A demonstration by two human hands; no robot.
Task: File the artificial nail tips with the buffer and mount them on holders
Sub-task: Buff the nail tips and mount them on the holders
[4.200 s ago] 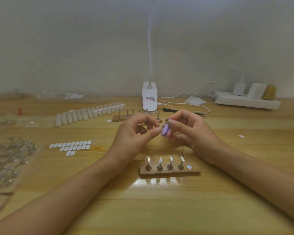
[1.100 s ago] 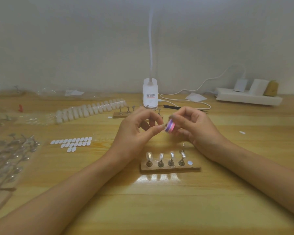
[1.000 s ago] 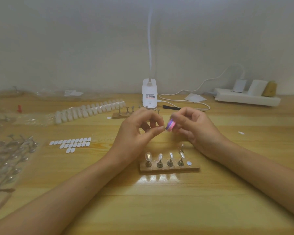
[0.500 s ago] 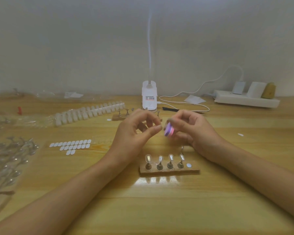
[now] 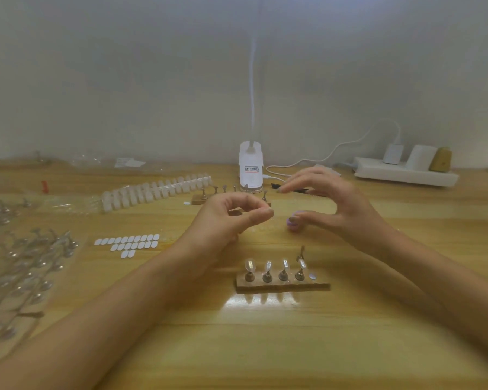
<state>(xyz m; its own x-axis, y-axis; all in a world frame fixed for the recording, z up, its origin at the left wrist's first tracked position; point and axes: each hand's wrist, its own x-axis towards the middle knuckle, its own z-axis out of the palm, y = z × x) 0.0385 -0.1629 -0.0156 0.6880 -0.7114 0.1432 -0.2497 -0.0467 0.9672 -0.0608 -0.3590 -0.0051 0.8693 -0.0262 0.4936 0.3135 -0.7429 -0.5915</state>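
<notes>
Head view: my left hand (image 5: pixel 231 220) pinches, presumably on a nail tip I can't make out; right hand (image 5: pixel 335 209) spread open over the buffer (image 5: pixel 295 226) on the desk (image 5: pixel 265 347). Holder rack (image 5: pixel 282 287) lies nearer me, below both.

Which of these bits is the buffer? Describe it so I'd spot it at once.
Start at the white lamp base at the back of the wooden table and come forward to the right hand. Just under its thumb tip lies the buffer, a small block. It is the only purple thing among white, clear and metal pieces.
</notes>
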